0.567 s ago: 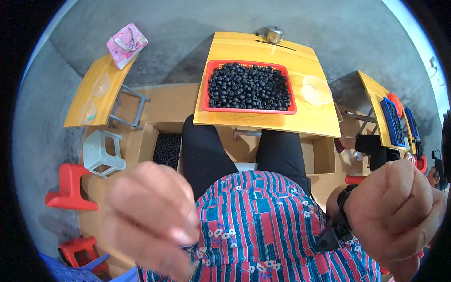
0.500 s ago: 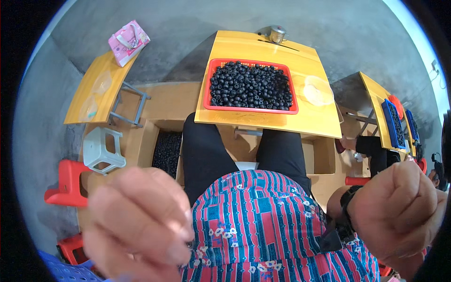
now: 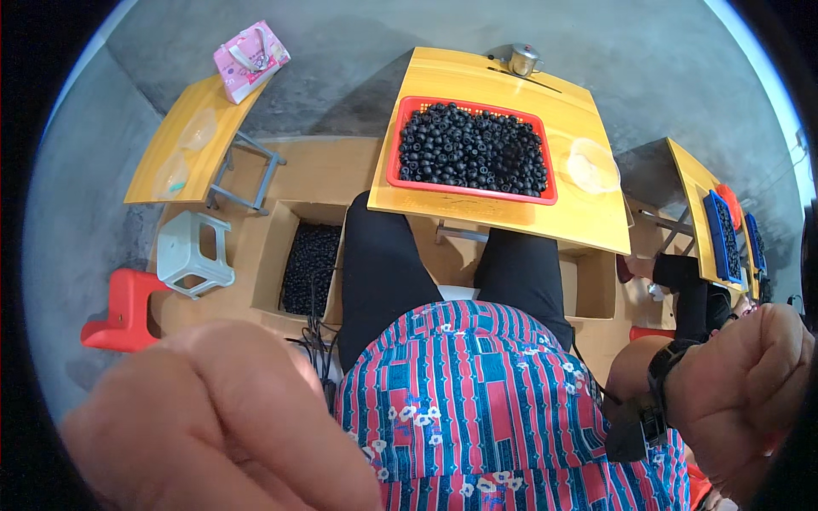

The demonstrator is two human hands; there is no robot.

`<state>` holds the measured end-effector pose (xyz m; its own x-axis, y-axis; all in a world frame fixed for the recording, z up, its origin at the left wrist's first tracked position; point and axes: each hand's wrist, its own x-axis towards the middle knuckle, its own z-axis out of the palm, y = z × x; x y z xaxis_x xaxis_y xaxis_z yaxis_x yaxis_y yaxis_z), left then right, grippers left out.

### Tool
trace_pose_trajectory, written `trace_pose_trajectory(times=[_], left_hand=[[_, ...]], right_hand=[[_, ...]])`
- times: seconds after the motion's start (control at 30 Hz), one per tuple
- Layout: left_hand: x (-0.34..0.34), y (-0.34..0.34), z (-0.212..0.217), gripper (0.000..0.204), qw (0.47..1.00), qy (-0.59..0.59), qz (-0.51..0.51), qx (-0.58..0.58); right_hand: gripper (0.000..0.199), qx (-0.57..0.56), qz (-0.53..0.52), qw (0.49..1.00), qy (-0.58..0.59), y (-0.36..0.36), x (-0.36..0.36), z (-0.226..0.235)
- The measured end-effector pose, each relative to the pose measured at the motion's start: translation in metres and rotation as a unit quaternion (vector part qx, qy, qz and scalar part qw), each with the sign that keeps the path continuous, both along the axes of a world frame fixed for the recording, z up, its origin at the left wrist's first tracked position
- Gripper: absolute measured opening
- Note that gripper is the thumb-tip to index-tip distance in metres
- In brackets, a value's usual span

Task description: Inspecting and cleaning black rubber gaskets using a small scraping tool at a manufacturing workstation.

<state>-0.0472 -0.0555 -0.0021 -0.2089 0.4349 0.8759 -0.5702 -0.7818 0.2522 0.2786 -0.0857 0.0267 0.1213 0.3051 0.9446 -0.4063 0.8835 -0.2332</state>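
Observation:
My left hand (image 3: 226, 417) is raised large and close at the lower left, its fingers curled in. Its fingertips are out of sight, so whatever it may hold cannot be seen. My right hand (image 3: 745, 392) is up at the lower right, closed like a fist, with its palm side hidden. A dark watch-like band (image 3: 660, 387) circles the right wrist. Both hands are well away from the red plastic basket (image 3: 473, 192) on the yellow table (image 3: 588, 217) ahead. Small round black pieces (image 3: 473, 146), some showing a hole, fill that basket.
Beside my left leg, a cardboard box (image 3: 271, 255) holds more black pieces, with dark cables (image 3: 319, 341) near it. A pale stool (image 3: 192, 247) and red stool (image 3: 123, 315) stand left. At right, another person's leg (image 3: 682, 281) shows below a table with blue trays (image 3: 722, 238).
My left hand has come closer and lower, covering more of the lower left. The right hand has shifted slightly outward. The whole view has tilted a little, and the cables now show.

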Motion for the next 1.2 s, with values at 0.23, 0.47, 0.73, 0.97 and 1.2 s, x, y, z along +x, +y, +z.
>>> trace_pose_trajectory(times=[0.23, 0.47, 0.73, 0.97, 1.2], left_hand=[[0.001, 0.009, -0.01, 0.034, 0.987, -0.035, 0.153, 0.029], [-0.051, 0.011, 0.002, 0.033, 0.998, -0.02, 0.048, 0.026], [-0.035, 0.023, 0.007, 0.031, 0.998, -0.016, -0.065, 0.018], [-0.057, 0.011, 0.034, 0.03, 0.986, -0.014, -0.167, 0.015], [-0.095, 0.014, -0.003, 0.029, 0.962, -0.016, -0.273, -0.006]], right_hand=[[0.021, -0.04, -0.323, 0.939, 0.107, 0.013, 0.017, -0.028], [0.021, -0.059, -0.582, 0.784, 0.205, 0.033, 0.024, -0.034], [0.019, -0.065, -0.522, 0.826, 0.201, 0.033, 0.089, -0.028], [0.019, -0.063, -0.47, 0.858, 0.197, 0.032, 0.066, -0.017], [0.018, -0.077, -0.426, 0.883, 0.182, 0.037, 0.058, -0.026]])
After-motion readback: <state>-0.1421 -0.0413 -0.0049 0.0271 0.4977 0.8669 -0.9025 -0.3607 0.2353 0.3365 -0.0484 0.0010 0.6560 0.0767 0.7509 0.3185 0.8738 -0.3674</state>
